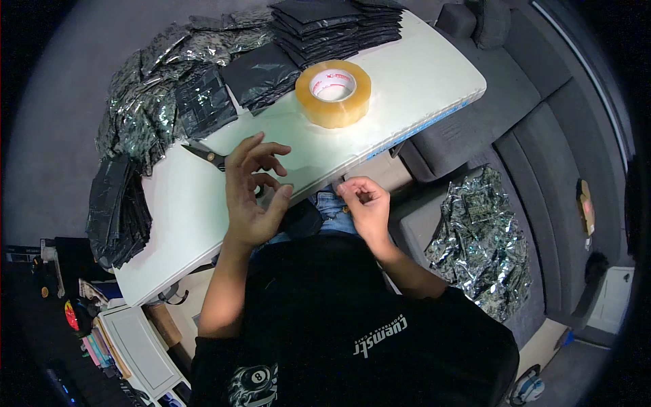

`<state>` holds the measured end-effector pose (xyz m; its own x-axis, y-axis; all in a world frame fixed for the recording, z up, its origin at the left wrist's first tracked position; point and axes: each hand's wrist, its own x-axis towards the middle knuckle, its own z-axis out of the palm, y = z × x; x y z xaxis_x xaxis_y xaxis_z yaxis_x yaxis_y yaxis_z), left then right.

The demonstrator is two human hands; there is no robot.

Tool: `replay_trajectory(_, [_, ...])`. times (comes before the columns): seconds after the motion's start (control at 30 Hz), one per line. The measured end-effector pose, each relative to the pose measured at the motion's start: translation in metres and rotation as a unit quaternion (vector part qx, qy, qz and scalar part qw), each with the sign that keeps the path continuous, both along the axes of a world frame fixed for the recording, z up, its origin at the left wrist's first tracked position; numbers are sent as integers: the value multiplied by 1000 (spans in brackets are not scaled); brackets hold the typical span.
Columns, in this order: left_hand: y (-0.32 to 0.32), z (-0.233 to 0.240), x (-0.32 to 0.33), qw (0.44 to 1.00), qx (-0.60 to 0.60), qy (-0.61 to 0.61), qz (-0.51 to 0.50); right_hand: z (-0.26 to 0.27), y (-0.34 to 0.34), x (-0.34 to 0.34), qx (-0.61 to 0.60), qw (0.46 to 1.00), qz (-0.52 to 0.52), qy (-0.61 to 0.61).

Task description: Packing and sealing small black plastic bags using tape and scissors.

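Observation:
My left hand (257, 196) is raised over the table's near edge, its fingers curled but apart and nothing clearly held. Behind it lies a pair of scissors (209, 156), blades pointing left and handles mostly covered by the hand. My right hand (367, 206) is just off the edge above my lap, thumb and forefinger pinched on what looks like a strip of clear tape (339, 181); the strip's full extent is hard to make out. Farther back on the white table (427, 66) a large roll of clear packing tape (333, 94) lies flat.
Stacks of folded black plastic packages (330, 30) and a heap of shiny patterned packets (147, 102) line the far side. More black packages (119, 213) sit at the left end. Another shiny pile (483, 239) rests right, beside a grey sofa (508, 86). A white cabinet (140, 346) stands lower left.

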<state>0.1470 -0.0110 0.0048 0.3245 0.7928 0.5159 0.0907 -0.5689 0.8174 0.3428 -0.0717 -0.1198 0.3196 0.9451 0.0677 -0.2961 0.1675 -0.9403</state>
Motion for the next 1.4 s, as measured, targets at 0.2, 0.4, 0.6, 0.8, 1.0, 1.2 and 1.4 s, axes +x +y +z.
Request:
replay_trajectory(0.2, [-1, -7, 2, 1000, -6, 14, -27, -3, 5, -4, 10, 1000, -2, -21])
replay_trajectory(0.4, [-2, -7, 3, 999, -13, 7, -28, -1, 16, -5, -11, 1000, -22, -13])
replay_trajectory(0.6, [-1, -8, 1, 999, -4, 6, -34, -2, 14, -12, 6, 999, -28, -20])
replay_trajectory(0.8, [-2, -8, 2, 999, -8, 11, -32, -2, 12, -11, -35, 999, -32, -16])
replay_trajectory(1.0, [-2, -9, 2, 999, -8, 6, -31, -4, 14, -12, -21, 999, -30, -35])
replay_trajectory(1.2, [-3, -8, 3, 999, -10, 4, -36, -2, 14, -14, -27, 999, -40, -26])
replay_trajectory(1.4, [-4, -9, 4, 999, -23, 14, -38, -4, 15, -17, -30, 998, -54, -31])
